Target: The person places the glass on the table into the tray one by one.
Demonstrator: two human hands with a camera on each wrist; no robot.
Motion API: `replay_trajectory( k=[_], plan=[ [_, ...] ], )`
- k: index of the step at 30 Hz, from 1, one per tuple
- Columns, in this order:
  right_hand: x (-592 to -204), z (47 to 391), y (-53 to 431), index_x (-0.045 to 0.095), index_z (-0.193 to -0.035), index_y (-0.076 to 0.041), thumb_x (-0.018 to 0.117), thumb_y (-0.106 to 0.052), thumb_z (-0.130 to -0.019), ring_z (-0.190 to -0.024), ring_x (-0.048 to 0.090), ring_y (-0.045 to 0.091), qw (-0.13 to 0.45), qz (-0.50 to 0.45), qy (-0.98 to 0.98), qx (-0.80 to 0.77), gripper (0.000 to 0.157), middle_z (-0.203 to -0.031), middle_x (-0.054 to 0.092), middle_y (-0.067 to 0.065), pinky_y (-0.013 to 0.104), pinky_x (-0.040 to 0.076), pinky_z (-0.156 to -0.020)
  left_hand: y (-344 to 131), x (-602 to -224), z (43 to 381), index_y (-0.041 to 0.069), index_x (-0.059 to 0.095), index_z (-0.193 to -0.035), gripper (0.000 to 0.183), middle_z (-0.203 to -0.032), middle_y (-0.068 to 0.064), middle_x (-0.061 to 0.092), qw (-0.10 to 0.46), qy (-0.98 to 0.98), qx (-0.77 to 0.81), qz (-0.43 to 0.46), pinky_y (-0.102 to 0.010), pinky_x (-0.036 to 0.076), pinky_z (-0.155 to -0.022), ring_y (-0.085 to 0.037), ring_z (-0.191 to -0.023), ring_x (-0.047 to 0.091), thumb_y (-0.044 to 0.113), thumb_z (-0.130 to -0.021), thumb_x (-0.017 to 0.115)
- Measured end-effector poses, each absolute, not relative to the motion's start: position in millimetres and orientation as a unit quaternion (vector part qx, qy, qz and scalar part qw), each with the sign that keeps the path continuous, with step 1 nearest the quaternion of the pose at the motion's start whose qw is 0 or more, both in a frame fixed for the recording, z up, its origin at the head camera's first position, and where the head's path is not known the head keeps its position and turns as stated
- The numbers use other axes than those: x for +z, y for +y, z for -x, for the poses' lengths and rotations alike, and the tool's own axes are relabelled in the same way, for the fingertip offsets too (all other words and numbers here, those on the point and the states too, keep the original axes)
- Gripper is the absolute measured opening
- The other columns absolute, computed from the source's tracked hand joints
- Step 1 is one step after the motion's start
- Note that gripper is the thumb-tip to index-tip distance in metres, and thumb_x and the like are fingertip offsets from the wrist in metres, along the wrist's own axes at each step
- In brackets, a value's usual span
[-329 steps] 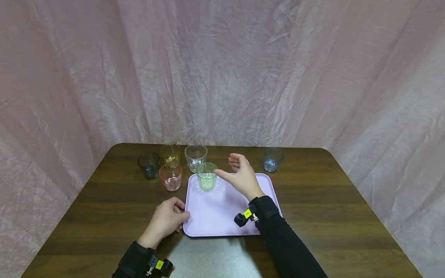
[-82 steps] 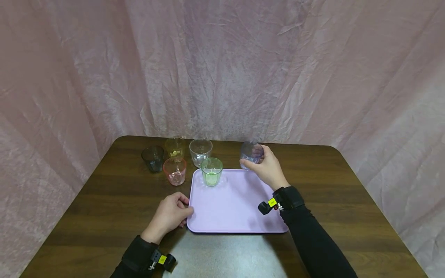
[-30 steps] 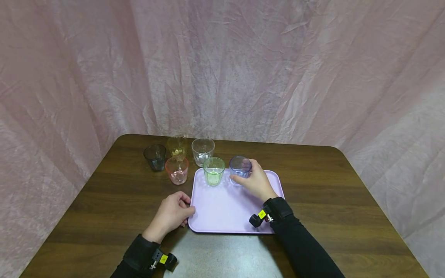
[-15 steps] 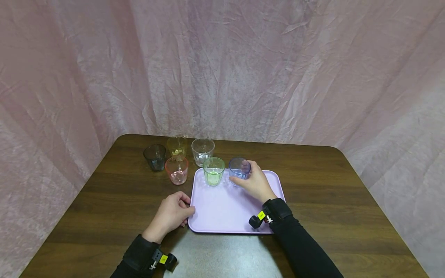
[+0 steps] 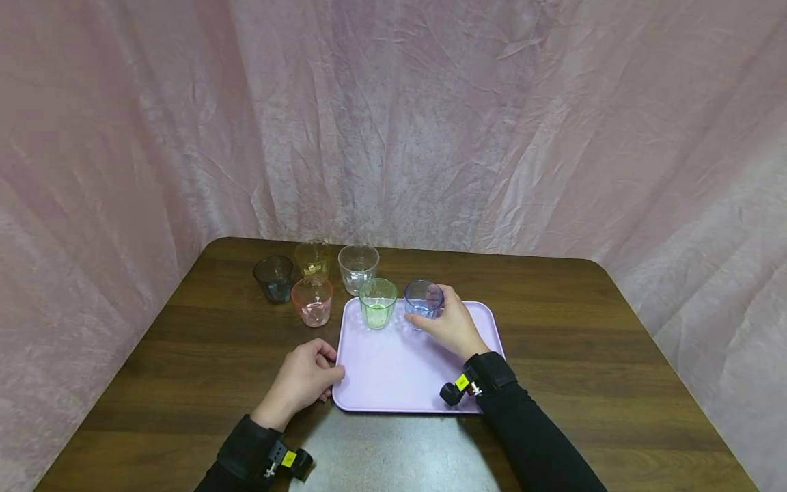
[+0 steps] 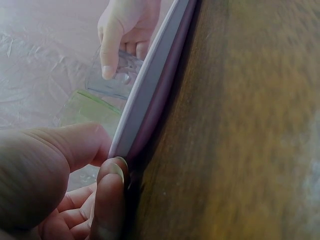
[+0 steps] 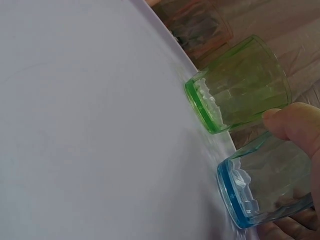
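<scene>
My right hand [image 5: 453, 321] grips a blue glass [image 5: 421, 301], thumb on the near side and fingers round the far side. The glass stands upright at the back of a lilac tray [image 5: 393, 383]; in the right wrist view its blue base [image 7: 232, 195] is right at the tray surface. Beside it, to the left, a green glass [image 5: 378, 304] stands on the tray's back left corner, a small gap between the two. My left hand [image 5: 301, 376] pinches the tray's left rim, thumb and fingertips at the edge [image 6: 145, 95] in the left wrist view.
Left of the tray stand a pink glass [image 5: 313, 304], a dark grey glass [image 5: 274, 280] and a yellow glass [image 5: 312, 258]. A clear glass [image 5: 359, 270] is just behind the green one. The wooden table [image 5: 584, 355] ends at a pink curtain [image 5: 393, 123].
Over the earlier frames my right hand brought the blue glass from the table at the right onto the tray beside the green glass. In the last half second hardly anything moves.
</scene>
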State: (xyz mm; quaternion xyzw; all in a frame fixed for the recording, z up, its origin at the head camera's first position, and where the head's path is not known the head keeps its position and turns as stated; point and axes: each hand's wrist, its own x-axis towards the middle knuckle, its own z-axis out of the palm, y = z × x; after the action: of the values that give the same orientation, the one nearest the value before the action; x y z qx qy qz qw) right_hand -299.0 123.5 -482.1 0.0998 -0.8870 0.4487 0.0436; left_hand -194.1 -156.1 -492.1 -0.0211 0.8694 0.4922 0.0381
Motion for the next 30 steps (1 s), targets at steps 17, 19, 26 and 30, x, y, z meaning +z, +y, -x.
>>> replay_trajectory(
  k=[17,19,26,30],
  plan=[
    [-479.9,300.3,124.2,0.046,-0.133,-0.001,0.089,-0.039,-0.073,-0.107,0.053,0.019,0.044,-0.099,-0.888,0.447,0.083,-0.119,0.056,0.009,0.040,0.047,-0.094,-155.2,-486.3,195.3,0.004,0.061,-0.093,0.020,-0.061,-0.004,0.059,0.048,0.872,0.486,0.029,-0.028,0.050,-0.038,-0.017,-0.044,0.057,0.006,-0.079,0.076],
    [-480.2,300.2,124.2,0.046,-0.132,-0.001,0.089,-0.038,-0.072,-0.107,0.054,0.020,0.047,-0.100,-0.886,0.451,0.083,-0.119,0.057,0.009,0.040,0.048,-0.094,-155.0,-486.3,195.4,0.003,0.061,-0.092,0.019,-0.060,-0.004,0.059,0.045,0.873,0.485,0.027,-0.028,0.049,-0.037,-0.017,-0.043,0.057,0.005,-0.079,0.075],
    [-478.2,297.9,123.9,0.045,-0.134,-0.002,0.090,-0.039,-0.071,-0.108,0.054,0.020,0.047,-0.097,-0.886,0.452,0.086,-0.121,0.056,0.009,0.041,0.048,-0.093,-154.2,-485.3,194.9,0.003,0.062,-0.090,0.019,-0.060,-0.005,0.059,0.043,0.872,0.487,0.025,-0.028,0.051,-0.037,-0.017,-0.043,0.058,0.005,-0.079,0.077],
    [-474.7,295.7,124.7,0.044,-0.137,-0.003,0.089,-0.042,-0.071,-0.108,0.052,0.024,0.047,-0.092,-0.891,0.442,0.088,-0.124,0.053,0.011,0.042,0.048,-0.092,-154.7,-483.5,194.8,0.003,0.062,-0.091,0.021,-0.062,-0.005,0.059,0.051,0.872,0.486,0.028,-0.029,0.052,-0.038,-0.017,-0.045,0.059,0.009,-0.080,0.079]
  ],
)
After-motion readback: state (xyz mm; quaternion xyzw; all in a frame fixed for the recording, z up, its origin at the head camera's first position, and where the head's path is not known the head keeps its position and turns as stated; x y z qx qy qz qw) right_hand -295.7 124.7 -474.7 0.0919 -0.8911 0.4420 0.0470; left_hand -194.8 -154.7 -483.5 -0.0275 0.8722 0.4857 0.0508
